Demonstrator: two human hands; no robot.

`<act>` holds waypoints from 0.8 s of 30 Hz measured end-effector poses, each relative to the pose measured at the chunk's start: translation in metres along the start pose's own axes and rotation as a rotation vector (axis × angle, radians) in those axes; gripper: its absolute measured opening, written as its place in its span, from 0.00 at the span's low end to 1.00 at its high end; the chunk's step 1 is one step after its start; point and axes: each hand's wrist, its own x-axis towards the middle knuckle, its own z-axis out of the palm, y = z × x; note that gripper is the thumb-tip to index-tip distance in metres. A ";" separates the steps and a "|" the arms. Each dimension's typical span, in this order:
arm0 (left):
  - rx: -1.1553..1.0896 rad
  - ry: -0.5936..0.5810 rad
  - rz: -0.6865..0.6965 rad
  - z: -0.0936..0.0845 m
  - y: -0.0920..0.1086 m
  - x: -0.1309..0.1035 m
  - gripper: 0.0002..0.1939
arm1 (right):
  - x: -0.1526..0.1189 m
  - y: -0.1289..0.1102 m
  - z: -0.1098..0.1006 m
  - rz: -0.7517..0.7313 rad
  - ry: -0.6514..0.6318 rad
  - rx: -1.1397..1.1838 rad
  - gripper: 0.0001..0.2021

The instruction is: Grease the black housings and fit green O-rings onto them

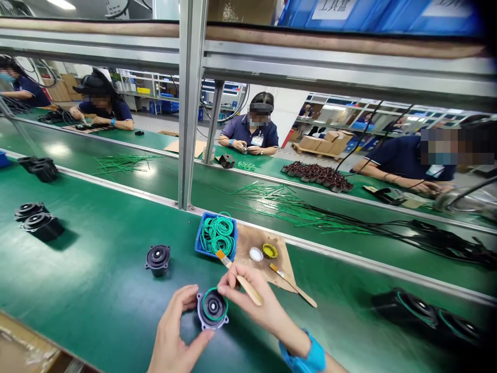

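My left hand (pixel 180 331) is wrapped around the left and lower sides of a black round housing (pixel 213 306) with a metal-coloured flange, resting on the green table. A green ring (pixel 204 303) lies over the top of this housing, and the fingertips of my right hand (pixel 248 292) pinch its upper right edge. The same hand also holds a wooden-handled brush (pixel 248 288), its bristles pointing up and left. Just behind stands a blue tray (pixel 197 248) filled with green rings (pixel 222 244).
Stained cardboard (pixel 248 233) bears a white cap (pixel 256 254), a yellow cap (pixel 270 251) and a second brush (pixel 293 285). Another housing (pixel 158 260) stands left; more sit far left and right. A metal post (pixel 188 103) rises behind. People work across the line.
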 end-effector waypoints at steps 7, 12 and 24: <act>0.204 -0.012 0.242 -0.005 0.005 0.006 0.24 | -0.007 0.012 0.006 -0.197 0.047 -0.356 0.10; 0.269 0.015 0.352 -0.006 0.000 0.009 0.21 | -0.018 0.013 -0.002 -0.584 -0.054 -0.587 0.17; 0.344 0.123 0.561 0.007 -0.003 0.002 0.11 | -0.043 0.043 0.007 -0.873 0.173 -0.793 0.06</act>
